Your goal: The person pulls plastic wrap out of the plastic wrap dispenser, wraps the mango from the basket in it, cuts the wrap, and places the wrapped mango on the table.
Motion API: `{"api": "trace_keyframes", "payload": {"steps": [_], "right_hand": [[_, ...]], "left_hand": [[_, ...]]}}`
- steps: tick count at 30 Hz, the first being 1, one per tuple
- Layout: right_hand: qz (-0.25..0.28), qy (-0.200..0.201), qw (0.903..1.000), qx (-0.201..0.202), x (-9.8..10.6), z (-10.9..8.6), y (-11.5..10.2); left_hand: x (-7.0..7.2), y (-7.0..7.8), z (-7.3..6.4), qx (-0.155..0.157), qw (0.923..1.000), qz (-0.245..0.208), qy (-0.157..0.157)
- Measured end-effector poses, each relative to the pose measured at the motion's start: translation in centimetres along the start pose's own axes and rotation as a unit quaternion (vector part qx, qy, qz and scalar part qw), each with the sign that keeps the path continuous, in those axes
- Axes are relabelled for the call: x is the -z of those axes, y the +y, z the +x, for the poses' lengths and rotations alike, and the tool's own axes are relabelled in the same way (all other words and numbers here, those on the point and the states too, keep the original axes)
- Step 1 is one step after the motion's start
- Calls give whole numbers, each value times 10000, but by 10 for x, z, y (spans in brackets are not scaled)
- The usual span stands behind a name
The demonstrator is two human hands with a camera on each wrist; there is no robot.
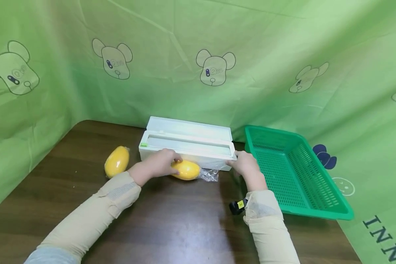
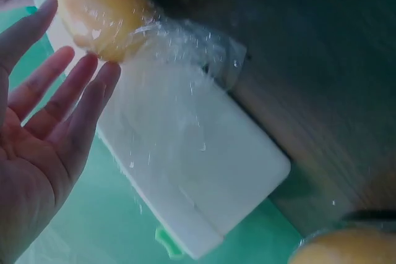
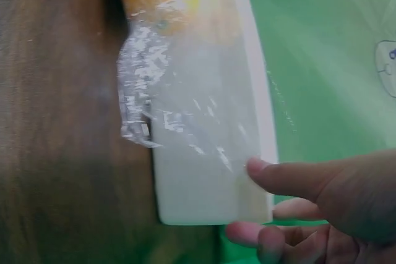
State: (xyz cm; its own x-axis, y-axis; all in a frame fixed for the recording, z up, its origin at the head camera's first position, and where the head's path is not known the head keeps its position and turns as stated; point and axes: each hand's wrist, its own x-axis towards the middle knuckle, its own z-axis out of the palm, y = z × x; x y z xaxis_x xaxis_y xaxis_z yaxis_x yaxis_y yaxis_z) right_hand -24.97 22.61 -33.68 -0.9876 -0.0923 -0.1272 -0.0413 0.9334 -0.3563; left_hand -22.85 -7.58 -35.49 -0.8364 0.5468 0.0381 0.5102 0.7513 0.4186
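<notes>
In the head view, a yellow, mango-shaped fruit (image 1: 189,170) lies against the front of a long white cling film dispenser (image 1: 198,161). Crumpled clear film (image 1: 209,175) trails from the fruit's right end. My left hand (image 1: 156,163) is at its left end; in the left wrist view the fingers are extended, their fingertips (image 2: 111,69) touching the fruit (image 2: 102,10). My right hand (image 1: 245,165) grips the dispenser's right end. In the right wrist view its thumb (image 3: 272,174) presses the front edge, fingers below at the end. Film streaks cross the white front face (image 3: 198,177).
A second yellow fruit (image 1: 117,162), wrapped in clear film, lies left of the dispenser. The green basket (image 1: 316,214) stands at the right on the brown table (image 1: 171,227). The dispenser's lid (image 1: 189,126) is raised. A green patterned curtain (image 1: 171,91) hangs behind.
</notes>
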Motion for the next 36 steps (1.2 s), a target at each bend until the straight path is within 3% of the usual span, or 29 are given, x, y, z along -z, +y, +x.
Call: {"api": "trace_keyframes", "payload": {"steps": [8,13,17,21,24,32,36], "right_hand": [[499,-557,9972,72,13,-4,-2],[684,-142,9968,381,18,-13,-9],[999,267,9836,1479,12,-20,-28],[1117,-15,9550,2747,-8,-22,-49],[1078,-191,9413,3194,-27,-20,-59],[390,251,9471,3176,-63,-11,-64],[332,919,9366,3365,-69,-8,-62]], "left_hand": [[-7,1,4,238,9996,139,-76],[-11,1,4,187,9996,222,-8],[-10,3,2,11,9995,302,67],[-10,5,1,-113,9994,309,134],[-11,4,0,-110,9993,304,168],[-18,1,-2,-160,9988,291,352],[-17,0,-3,-155,9991,163,350]]}}
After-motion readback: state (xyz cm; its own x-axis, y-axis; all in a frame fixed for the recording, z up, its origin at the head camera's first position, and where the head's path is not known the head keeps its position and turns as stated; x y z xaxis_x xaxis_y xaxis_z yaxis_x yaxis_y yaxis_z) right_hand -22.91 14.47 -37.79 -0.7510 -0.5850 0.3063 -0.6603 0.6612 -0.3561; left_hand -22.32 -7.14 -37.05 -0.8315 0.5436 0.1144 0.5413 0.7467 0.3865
